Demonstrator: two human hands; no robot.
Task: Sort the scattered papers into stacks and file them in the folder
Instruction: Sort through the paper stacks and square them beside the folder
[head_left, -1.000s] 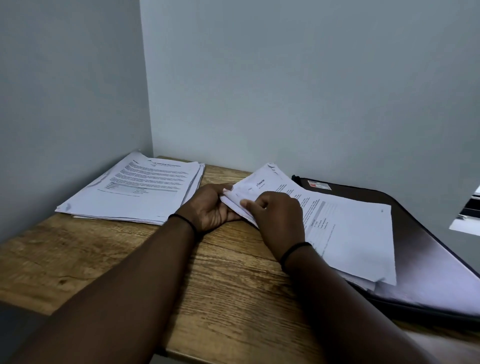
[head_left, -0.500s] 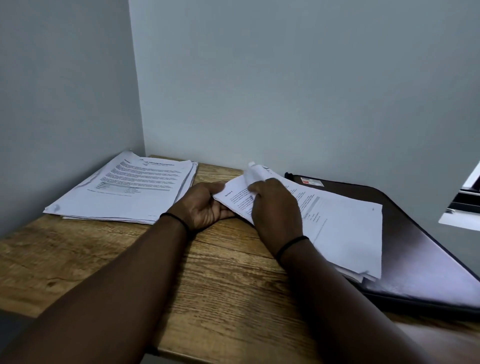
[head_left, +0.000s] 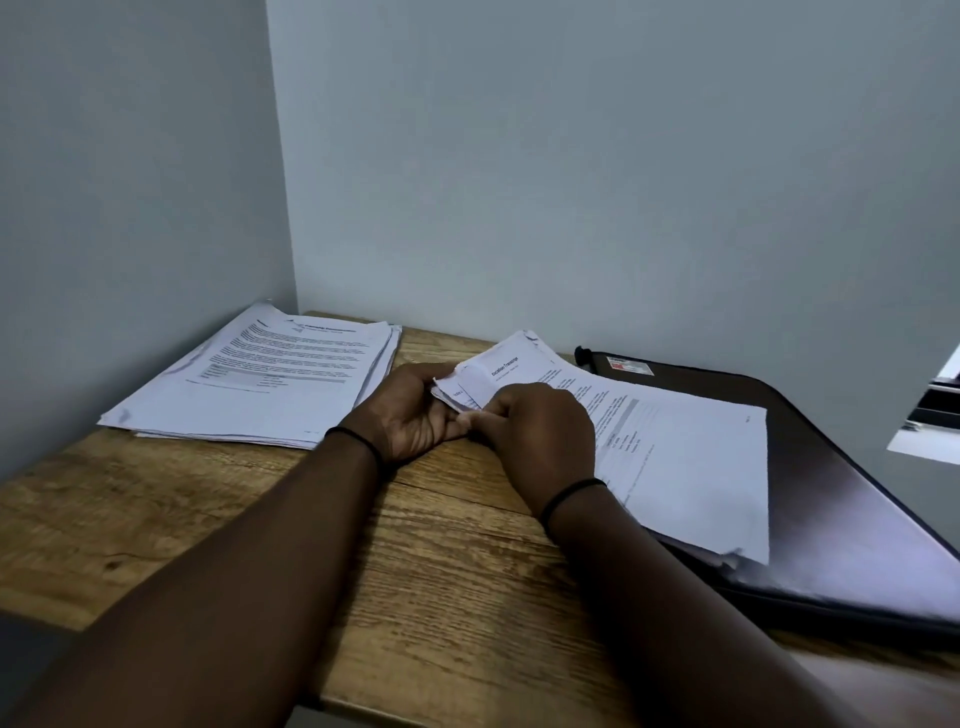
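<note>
Loose pile of white printed sheets (head_left: 675, 457) lies half on the wooden table (head_left: 457, 561), half on the dark brown zip folder (head_left: 852, 499). Far-right side overlaps the folder's closed cover; near-left corner sticks out over bare wood. Top sheet shows a heading and a grey table band; text too small to read beyond that.

Left hand (head_left: 410, 410) sits palm-up under the pile's left corner, fingers curled round the sheet edges. Right hand (head_left: 540, 436) is above the same corner, fingers pinching a sheet edge near the left thumb; fingertips partly hidden, so how many sheets are caught cannot be told. Corner sheets are bent up and fanned.

Second stack of white printed pages (head_left: 260, 384), fairly squared, rests in the back-left corner of the table against the grey walls (head_left: 571, 182), well apart from the hands.

Judgement: sorting step under way, one sheet being separated from the unsorted pile. Filing not begun; folder closed, papers on top of it.

Next move likely calls for peeling a single sheet free without dragging its neighbours, then carrying it left to the stack. Pile must come off the folder before it can open.
</note>
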